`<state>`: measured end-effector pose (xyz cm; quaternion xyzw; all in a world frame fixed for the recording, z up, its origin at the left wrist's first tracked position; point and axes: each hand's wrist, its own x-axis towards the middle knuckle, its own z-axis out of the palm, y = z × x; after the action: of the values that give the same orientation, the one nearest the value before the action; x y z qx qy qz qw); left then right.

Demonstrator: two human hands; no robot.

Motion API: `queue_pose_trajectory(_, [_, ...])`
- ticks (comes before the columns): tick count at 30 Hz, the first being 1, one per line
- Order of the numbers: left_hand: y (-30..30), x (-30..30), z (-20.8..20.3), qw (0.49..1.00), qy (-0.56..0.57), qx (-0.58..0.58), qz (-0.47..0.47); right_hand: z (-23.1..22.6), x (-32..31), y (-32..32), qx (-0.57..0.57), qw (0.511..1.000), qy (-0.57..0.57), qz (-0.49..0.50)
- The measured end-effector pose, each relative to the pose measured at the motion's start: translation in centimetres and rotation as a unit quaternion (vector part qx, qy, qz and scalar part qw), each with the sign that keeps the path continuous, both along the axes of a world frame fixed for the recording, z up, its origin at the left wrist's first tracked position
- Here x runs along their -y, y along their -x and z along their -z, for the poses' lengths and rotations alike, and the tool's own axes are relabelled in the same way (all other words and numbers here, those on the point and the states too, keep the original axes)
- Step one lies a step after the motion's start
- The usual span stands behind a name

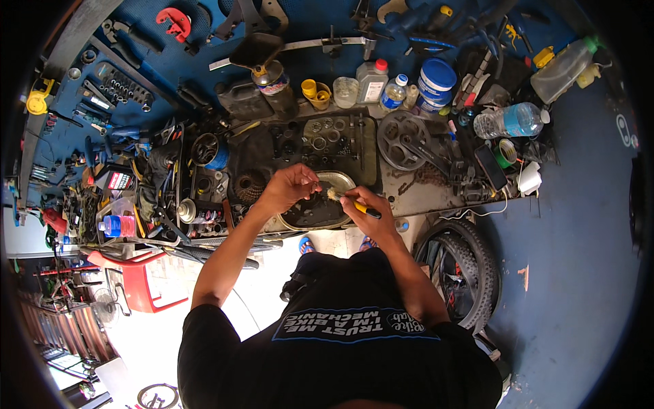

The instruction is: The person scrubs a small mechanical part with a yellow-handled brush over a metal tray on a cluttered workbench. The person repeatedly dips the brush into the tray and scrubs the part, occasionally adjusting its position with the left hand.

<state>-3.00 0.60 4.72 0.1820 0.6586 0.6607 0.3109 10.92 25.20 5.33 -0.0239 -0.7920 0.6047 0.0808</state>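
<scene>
Over an oval metal pan [345,179] with dark liquid inside, both my hands work close together. My left hand [289,189] is closed, its thumb and fingertips pinching a small part too tiny to name. Gripped in my right hand [379,219] is a brush [333,195] with pale bristles and a yellow and black handle. Its bristles point left, toward the left fingertips, and a small gap seems to lie between them. A sprocket cassette [249,184] lies left of my left hand. Beyond the pan, rings and small parts rest on a dark tray [370,136].
A crankset with chainring [400,142] and a bike chain [428,173] lie right of the tray. Bottles and a blue tub [436,80] line the back. A phone [490,168] leans at the right, and tires [470,262] stand below the bench. Tools crowd the left.
</scene>
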Motion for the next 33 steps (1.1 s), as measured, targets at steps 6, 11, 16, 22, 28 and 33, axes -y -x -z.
queue_pose_trajectory(6, [-3.2, -2.8, -9.5, 0.870, 0.130, -0.463, -0.111, 0.5, -0.2, -0.3, 0.022, 1.000, -0.009, -0.009])
queue_pose_trajectory(11, [-2.7, -2.0, 3.0, 0.931, 0.240, -0.270, -0.044, 0.0, -0.4, -0.7, 0.034, 0.999, 0.008, 0.000])
queue_pose_trajectory(16, [1.5, -6.8, 2.0, 0.906, 0.231, -0.345, -0.075, 0.0, -1.3, -1.4, 0.046, 0.998, -0.013, 0.031])
queue_pose_trajectory(22, [7.0, -10.9, 6.6, 0.876, 0.266, -0.398, -0.063, -0.1, -0.4, -1.5, 0.033, 0.999, 0.005, 0.016])
queue_pose_trajectory(28, [6.9, -9.6, 5.5, 0.892, 0.267, -0.351, -0.096, 0.6, -1.0, -1.5, 0.024, 1.000, -0.004, 0.008])
queue_pose_trajectory(33, [4.0, -3.8, 0.7, 0.895, 0.293, -0.328, -0.075, 0.4, -0.8, -0.8, 0.028, 1.000, -0.003, -0.007])
